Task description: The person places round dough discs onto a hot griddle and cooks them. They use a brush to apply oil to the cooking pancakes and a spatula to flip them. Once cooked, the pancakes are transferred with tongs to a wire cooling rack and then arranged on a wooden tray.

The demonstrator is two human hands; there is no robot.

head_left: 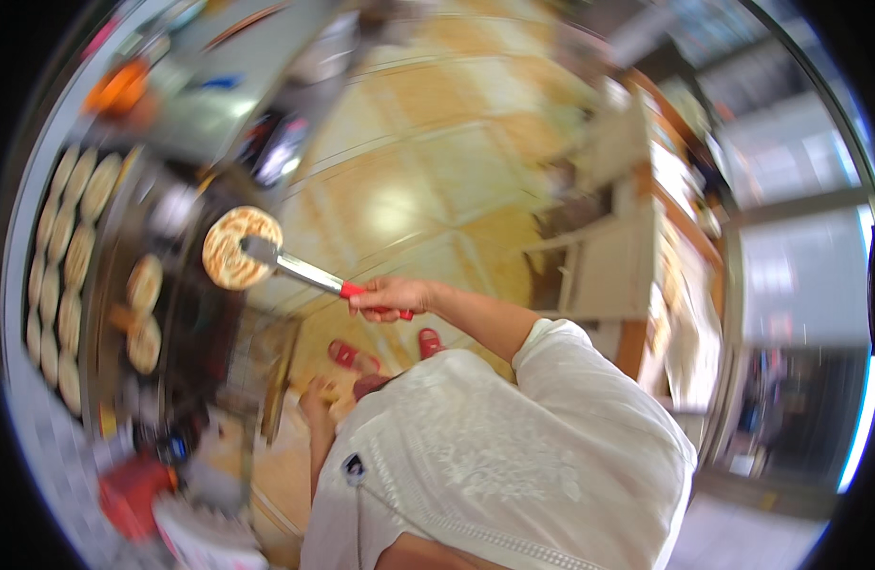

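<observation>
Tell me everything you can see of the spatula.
The spatula has a flat, shiny metal blade, a slim metal shank and a red handle. The right hand grips the handle, holding the tool out to the left, roughly level, above the yellowish floor. A round, browned flatbread rests on the blade, overhanging it on all sides. The picture is motion-blurred, so finer details cannot be made out.

flatbread (240,248) on spatula (290,267) | griddle (186,313) below-left, likely | tray (38,285) far left

Glossy yellow-tan tiled floor (428,161) with bright light glare, wooden shelving unit (637,237) at right, grey steel desk (219,85) upper left, bright windows (798,152) far right.
</observation>
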